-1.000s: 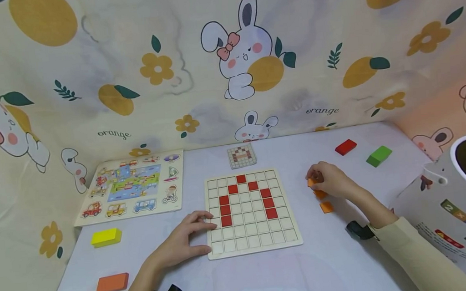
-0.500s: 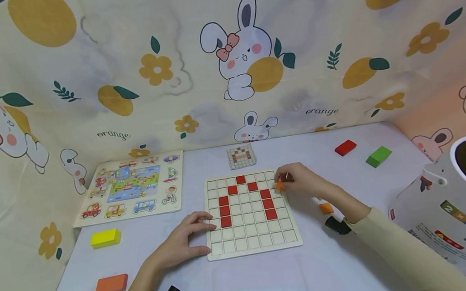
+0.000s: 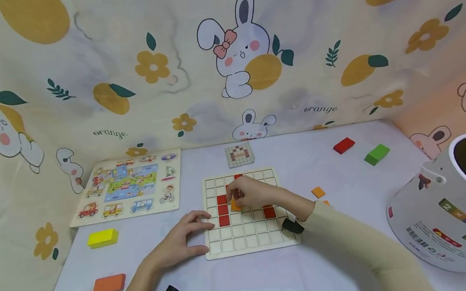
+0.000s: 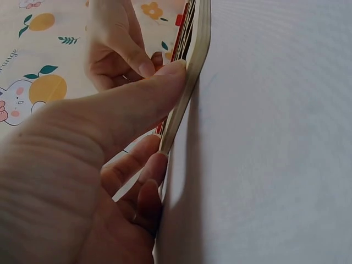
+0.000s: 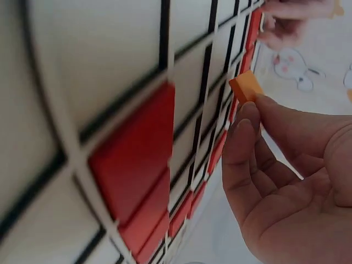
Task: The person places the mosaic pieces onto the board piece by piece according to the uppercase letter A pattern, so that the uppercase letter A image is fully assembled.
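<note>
A square grid board point(image 3: 257, 241) with pale cells lies on the table, red square tiles point(image 3: 223, 209) in some cells. My right hand point(image 3: 257, 193) is over its upper middle, pinching an orange square tile point(image 3: 235, 205) between thumb and fingers. The right wrist view shows that orange tile point(image 5: 247, 86) held close to the grid, beside the left column of red tiles. My left hand point(image 3: 178, 239) rests against the board's left edge with fingers spread. In the left wrist view its thumb point(image 4: 148, 91) touches the board's rim. The right hand hides several cells.
Orange tiles point(image 3: 318, 192) lie right of the board. A small pattern card point(image 3: 239, 155) sits behind it. A vehicle puzzle board point(image 3: 127, 186), yellow block point(image 3: 102, 238) and orange block point(image 3: 109, 285) are left. Red point(image 3: 344, 145) and green point(image 3: 377, 154) blocks and a white bucket point(image 3: 448, 220) stand right.
My right hand has picked up an orange tile from the right of the board and carried it left, over the grid. The left hand has stayed at the board's edge.
</note>
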Available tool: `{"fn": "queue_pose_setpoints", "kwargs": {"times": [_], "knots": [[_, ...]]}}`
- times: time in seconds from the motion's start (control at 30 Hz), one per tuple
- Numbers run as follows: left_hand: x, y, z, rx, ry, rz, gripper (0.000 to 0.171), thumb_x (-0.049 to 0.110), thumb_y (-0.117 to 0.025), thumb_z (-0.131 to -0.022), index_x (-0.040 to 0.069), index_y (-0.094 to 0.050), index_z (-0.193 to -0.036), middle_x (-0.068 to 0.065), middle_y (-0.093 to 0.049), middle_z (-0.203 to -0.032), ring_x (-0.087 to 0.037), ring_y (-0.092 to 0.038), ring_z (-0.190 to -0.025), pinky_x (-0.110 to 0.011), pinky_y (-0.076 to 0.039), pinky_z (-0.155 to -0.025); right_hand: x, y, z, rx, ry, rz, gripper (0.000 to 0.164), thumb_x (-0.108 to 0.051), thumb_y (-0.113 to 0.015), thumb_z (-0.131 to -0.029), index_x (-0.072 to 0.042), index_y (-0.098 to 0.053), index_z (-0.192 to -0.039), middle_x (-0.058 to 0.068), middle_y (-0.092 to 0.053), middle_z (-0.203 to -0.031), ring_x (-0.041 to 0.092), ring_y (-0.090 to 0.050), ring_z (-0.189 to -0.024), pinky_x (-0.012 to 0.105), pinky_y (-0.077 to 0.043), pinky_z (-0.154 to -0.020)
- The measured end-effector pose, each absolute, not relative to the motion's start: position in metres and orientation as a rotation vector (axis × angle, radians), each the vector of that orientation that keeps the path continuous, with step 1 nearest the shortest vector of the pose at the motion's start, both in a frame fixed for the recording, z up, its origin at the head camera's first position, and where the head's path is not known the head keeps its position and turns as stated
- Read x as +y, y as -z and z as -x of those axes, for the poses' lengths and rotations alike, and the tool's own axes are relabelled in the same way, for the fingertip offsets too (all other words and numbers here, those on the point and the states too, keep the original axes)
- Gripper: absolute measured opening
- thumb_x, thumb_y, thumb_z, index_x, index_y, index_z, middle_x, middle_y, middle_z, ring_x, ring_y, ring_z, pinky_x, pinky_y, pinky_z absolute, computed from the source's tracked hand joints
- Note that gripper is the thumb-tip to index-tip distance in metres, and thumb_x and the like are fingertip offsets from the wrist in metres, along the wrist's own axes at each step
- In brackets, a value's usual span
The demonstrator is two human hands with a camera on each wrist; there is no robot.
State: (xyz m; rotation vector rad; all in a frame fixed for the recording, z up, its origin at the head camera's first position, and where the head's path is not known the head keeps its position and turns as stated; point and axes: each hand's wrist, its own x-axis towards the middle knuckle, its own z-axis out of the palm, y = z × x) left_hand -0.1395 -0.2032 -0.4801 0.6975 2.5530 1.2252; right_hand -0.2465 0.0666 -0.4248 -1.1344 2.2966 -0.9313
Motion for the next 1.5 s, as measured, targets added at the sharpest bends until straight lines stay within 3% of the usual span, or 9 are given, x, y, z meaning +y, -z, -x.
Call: {"fn": "queue_pose_setpoints", "kwargs": {"times": [0.3,0.53,0.77,0.93,1.27,1.5], "knots": [[-0.205,0.478,0.139,2.566,-1.226,-0.697,0.046,0.033,-0.083,-0.08,0.027,-0.069,-0.123,0.008,-0.047,-0.141,-0.017,-0.043,-0.121,-0.049,-0.036,-0.105,0.055,0.431,0.242,2.393,0.867,1.132,0.014,0.008,-0.068,-0.088,-0.007,-0.069,-0.091,0.0,-0.063,-0.081,0.013,-0.053,-0.073,0.025,-0.047,-0.066],[-0.206,0.478,0.138,2.565,-1.235,-0.693,0.046,0.032,-0.083,-0.08,0.027,-0.069,-0.123,0.007,-0.047,-0.141,-0.017,-0.044,-0.12,-0.048,-0.036,-0.105,0.052,0.431,0.238,2.499,0.764,1.208,0.016,0.006,-0.069,-0.087,-0.004,-0.078,-0.095,0.003,-0.065,-0.087,0.014,-0.053,-0.077,0.026,-0.048,-0.07],[-0.205,0.476,0.138,2.563,-1.224,-0.695,0.046,0.032,-0.083,-0.08,0.026,-0.069,-0.124,0.007,-0.047,-0.141,-0.018,-0.044,-0.122,-0.049,-0.036,-0.106,0.06,0.429,0.234,2.459,0.851,1.15,0.017,0.005,-0.071,-0.086,-0.002,-0.074,-0.101,0.001,-0.064,-0.084,0.012,-0.053,-0.073,0.025,-0.048,-0.067],[-0.203,0.476,0.139,2.559,-1.219,-0.69,0.046,0.033,-0.083,-0.08,0.026,-0.069,-0.124,0.007,-0.047,-0.141,-0.019,-0.043,-0.124,-0.051,-0.036,-0.107,0.098,0.422,0.233,2.499,1.014,1.001,0.019,0.004,-0.068,-0.087,0.001,-0.07,-0.106,0.003,-0.063,-0.085,0.015,-0.053,-0.075,0.028,-0.048,-0.067],[-0.2,0.477,0.138,2.533,-1.255,-0.678,0.048,0.031,-0.084,-0.079,0.024,-0.069,-0.124,0.006,-0.046,-0.142,-0.023,-0.042,-0.13,-0.055,-0.032,-0.11,0.229,0.435,0.228,2.753,1.096,0.56,0.019,0.001,-0.073,-0.086,0.001,-0.071,-0.105,0.008,-0.066,-0.097,0.023,-0.057,-0.087,0.03,-0.051,-0.075],[-0.2,0.477,0.138,2.519,-1.255,-0.665,0.047,0.031,-0.083,-0.08,0.023,-0.069,-0.124,0.005,-0.047,-0.142,-0.024,-0.041,-0.131,-0.055,-0.031,-0.11,0.267,0.437,0.223,2.743,1.098,0.522,0.024,0.004,-0.073,-0.085,0.002,-0.069,-0.108,0.009,-0.066,-0.1,0.025,-0.057,-0.09,0.025,-0.051,-0.076]]}}
